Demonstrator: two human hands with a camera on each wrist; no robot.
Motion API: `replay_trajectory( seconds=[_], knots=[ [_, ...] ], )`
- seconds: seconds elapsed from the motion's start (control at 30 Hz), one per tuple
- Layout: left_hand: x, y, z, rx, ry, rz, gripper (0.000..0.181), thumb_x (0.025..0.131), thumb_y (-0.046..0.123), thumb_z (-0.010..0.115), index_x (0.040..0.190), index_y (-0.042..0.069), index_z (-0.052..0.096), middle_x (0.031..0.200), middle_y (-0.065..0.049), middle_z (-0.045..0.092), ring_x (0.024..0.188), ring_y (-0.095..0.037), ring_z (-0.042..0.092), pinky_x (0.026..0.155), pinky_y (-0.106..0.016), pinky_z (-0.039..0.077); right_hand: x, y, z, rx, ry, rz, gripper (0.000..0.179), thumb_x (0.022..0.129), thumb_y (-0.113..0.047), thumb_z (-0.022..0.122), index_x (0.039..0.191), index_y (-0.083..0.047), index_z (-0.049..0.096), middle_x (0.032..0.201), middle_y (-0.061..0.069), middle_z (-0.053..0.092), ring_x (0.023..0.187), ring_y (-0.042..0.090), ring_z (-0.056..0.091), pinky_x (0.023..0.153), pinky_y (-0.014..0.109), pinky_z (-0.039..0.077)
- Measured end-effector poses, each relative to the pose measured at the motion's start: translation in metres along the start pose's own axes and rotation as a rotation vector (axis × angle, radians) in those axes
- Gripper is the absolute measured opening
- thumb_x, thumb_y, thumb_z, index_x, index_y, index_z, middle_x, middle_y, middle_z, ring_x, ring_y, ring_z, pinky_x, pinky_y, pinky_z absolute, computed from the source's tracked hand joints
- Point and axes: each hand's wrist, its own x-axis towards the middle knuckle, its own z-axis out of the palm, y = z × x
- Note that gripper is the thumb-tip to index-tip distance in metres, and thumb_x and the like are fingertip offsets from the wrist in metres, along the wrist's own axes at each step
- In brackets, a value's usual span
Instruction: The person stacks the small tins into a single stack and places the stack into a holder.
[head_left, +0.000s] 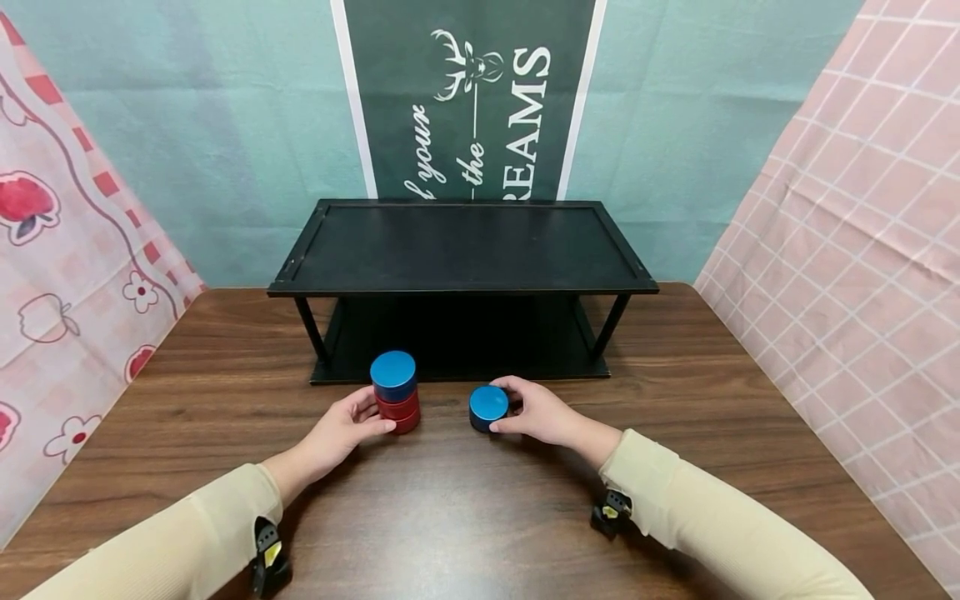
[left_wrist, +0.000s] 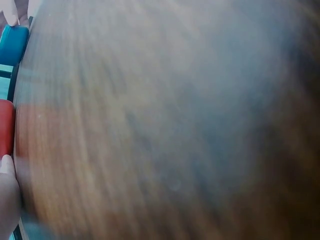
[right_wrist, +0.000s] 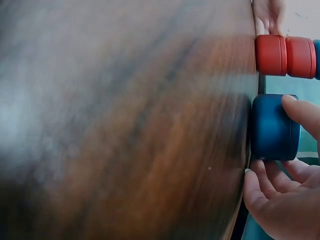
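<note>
To the left of the table's middle stands an upright stack of round tins: a blue tin (head_left: pixel 393 372) on top of two red tins (head_left: pixel 399 407). My left hand (head_left: pixel 339 435) grips the stack low down, its thumb on the near side of the lower red tin and the fingers partly hidden behind. A separate blue tin (head_left: pixel 488 403) sits on the table to the right of the stack. Around its right side curl the thumb and fingers of my right hand (head_left: pixel 546 415). The right wrist view shows this blue tin (right_wrist: pixel 274 127) upright, its base against the tabletop.
Just behind both hands is a black two-level shelf (head_left: pixel 472 250), its lower board resting on the brown wooden table (head_left: pixel 450 508). Cloth hangs on three sides: a green curtain (head_left: pixel 675 108) at the back, patterned pink cloths (head_left: pixel 862 225) at left and right.
</note>
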Motion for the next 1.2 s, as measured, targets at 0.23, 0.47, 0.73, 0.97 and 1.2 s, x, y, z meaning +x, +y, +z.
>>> replay_trajectory(
  seconds=[0.23, 0.47, 0.73, 0.97, 1.2],
  knots=[
    [0.000, 0.000, 0.001, 0.000, 0.001, 0.002, 0.065, 0.086, 0.009, 0.067, 0.139, -0.007, 0.032, 0.136, -0.025, 0.042, 0.127, -0.034, 0.040, 0.097, -0.024, 0.040, -0.003, -0.004, -0.006, 0.050, 0.040, -0.001, 0.053, 0.082, -0.017, 0.073, 0.127, -0.002, 0.049, 0.112, 0.011, 0.059, 0.097, 0.022, 0.059, 0.077, 0.028, 0.053],
    [-0.001, 0.000, 0.001, 0.006, -0.001, 0.004, 0.065, 0.086, 0.010, 0.067, 0.139, -0.007, 0.032, 0.137, -0.026, 0.042, 0.127, -0.034, 0.040, 0.097, -0.024, 0.040, -0.005, -0.012, -0.009, 0.064, 0.084, -0.029, 0.053, 0.083, -0.020, 0.072, 0.127, -0.003, 0.049, 0.115, 0.011, 0.058, 0.099, 0.022, 0.059, 0.080, 0.030, 0.052],
    [-0.001, 0.000, 0.001, 0.015, -0.004, 0.010, 0.066, 0.086, 0.011, 0.067, 0.139, -0.006, 0.032, 0.137, -0.026, 0.042, 0.127, -0.034, 0.039, 0.099, -0.027, 0.039, -0.007, -0.013, -0.011, 0.072, 0.138, -0.036, 0.055, 0.081, -0.021, 0.074, 0.128, -0.005, 0.050, 0.118, 0.010, 0.058, 0.104, 0.024, 0.058, 0.083, 0.033, 0.052],
    [-0.001, 0.001, 0.001, 0.017, -0.004, 0.011, 0.065, 0.086, 0.010, 0.066, 0.139, -0.007, 0.032, 0.136, -0.026, 0.042, 0.127, -0.034, 0.040, 0.098, -0.026, 0.039, -0.006, -0.016, -0.015, 0.080, 0.184, -0.028, 0.055, 0.081, -0.020, 0.074, 0.129, -0.008, 0.050, 0.116, 0.008, 0.058, 0.100, 0.021, 0.059, 0.083, 0.032, 0.052],
    [-0.002, 0.001, 0.001, 0.012, -0.006, 0.010, 0.063, 0.087, 0.010, 0.066, 0.139, -0.006, 0.033, 0.136, -0.025, 0.043, 0.126, -0.034, 0.041, 0.098, -0.026, 0.040, -0.004, -0.022, -0.022, 0.086, 0.239, -0.031, 0.056, 0.080, -0.019, 0.075, 0.129, -0.007, 0.050, 0.115, 0.008, 0.058, 0.097, 0.022, 0.058, 0.080, 0.031, 0.052]
  ],
)
